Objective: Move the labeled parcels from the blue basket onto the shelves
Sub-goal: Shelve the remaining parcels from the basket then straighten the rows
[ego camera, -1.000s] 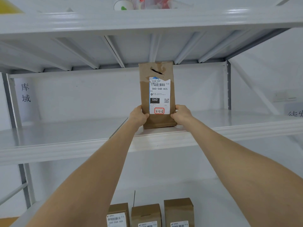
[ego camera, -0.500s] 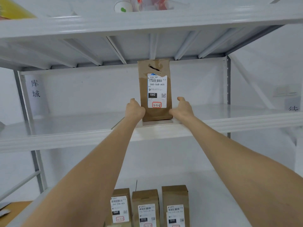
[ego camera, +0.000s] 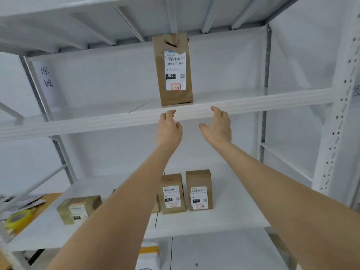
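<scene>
Now the brown parcel (ego camera: 174,71) stands upright on the upper shelf (ego camera: 272,99), and the left hand (ego camera: 168,129) and right hand (ego camera: 217,126) hover just below its edge, fingers loose, holding nothing.

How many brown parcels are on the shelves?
4 parcels: one upright on the upper shelf, two upright on the lower shelf, one lying at its left. The left arm may hide another.

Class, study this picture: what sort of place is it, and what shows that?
Most likely a parcel storeroom or small warehouse: white metal shelving racks, brown paper parcels with barcoded shipping labels standing on them, and a yellow tape roll nearby.
</scene>
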`<state>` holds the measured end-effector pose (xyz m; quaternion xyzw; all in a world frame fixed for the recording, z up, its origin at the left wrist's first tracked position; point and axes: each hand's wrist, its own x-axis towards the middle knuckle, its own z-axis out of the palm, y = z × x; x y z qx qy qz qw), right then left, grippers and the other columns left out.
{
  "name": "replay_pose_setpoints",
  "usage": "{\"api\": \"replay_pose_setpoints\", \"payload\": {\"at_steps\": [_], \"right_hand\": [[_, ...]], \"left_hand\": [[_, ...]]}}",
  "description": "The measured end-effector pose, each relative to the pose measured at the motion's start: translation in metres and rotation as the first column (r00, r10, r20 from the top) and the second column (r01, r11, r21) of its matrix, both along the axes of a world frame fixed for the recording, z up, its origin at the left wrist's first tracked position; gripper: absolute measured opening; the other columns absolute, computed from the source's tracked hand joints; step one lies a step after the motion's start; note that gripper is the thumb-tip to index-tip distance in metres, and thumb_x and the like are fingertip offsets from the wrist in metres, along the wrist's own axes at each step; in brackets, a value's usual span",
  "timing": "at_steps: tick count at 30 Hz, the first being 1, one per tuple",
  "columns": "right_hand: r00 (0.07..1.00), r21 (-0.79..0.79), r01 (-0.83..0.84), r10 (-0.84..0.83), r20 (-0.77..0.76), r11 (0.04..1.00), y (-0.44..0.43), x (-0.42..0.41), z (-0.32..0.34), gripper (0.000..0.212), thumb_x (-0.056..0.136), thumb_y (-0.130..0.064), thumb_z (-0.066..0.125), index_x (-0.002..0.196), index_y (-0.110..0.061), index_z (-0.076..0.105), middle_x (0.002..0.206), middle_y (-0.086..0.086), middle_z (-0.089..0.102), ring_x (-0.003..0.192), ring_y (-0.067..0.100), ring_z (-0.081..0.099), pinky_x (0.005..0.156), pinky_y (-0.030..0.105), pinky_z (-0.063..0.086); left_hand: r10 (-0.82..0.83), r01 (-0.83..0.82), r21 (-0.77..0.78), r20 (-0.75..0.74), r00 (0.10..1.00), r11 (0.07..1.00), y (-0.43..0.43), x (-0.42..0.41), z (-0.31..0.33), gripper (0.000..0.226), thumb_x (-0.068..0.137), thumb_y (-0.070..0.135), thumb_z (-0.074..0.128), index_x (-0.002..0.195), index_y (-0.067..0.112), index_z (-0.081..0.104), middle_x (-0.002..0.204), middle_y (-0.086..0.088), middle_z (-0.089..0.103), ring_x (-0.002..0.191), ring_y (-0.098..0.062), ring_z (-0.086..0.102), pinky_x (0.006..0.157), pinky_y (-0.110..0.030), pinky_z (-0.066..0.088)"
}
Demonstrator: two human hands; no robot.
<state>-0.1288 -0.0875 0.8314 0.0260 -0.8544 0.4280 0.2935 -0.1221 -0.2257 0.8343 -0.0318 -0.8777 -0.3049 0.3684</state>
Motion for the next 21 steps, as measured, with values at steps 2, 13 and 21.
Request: {"api": "replay_pose_setpoints", "payload": {"at_steps": [2,13,21], "right_hand": [[0.999,0.011,0.017,-0.018,0.044,1.0,0.005,0.017,-0.029,0.065,0.087,-0.025,0.06,0.144,-0.02,0.03,0.145,0.006,0.032,0.133,0.024,0.031,0.101,0.035,0.035],[0.872,0.056,0.094,-0.11,0.477,0.994,0.049,0.102,-0.243,0.059,0.089,-0.021,0.059,0.142,-0.019,0.035,0.143,0.008,0.033,0.132,0.026,0.033,0.103,0.036,0.034],[0.674,0.084,0.098,-0.129,0.728,0.992,0.125,0.129,-0.405,0.054,0.09,-0.016,0.058,0.141,-0.02,0.038,0.142,0.01,0.033,0.124,0.029,0.042,0.099,0.037,0.041]], "left_hand": [[-0.028,0.029,-0.017,0.066,0.997,0.999,0.007,0.012,-0.03,0.042,0.096,0.012,0.045,0.137,0.012,0.04,0.135,-0.007,0.044,0.12,-0.022,0.049,0.096,-0.035,0.044],[-0.192,0.189,0.059,0.523,0.83,0.98,0.056,0.076,-0.251,0.04,0.094,0.013,0.049,0.133,0.009,0.046,0.134,-0.012,0.046,0.118,-0.028,0.052,0.101,-0.037,0.042],[-0.223,0.21,0.122,0.79,0.571,0.97,0.125,0.102,-0.42,0.041,0.095,0.016,0.048,0.135,0.011,0.044,0.135,-0.012,0.045,0.117,-0.026,0.053,0.099,-0.034,0.042]]}}
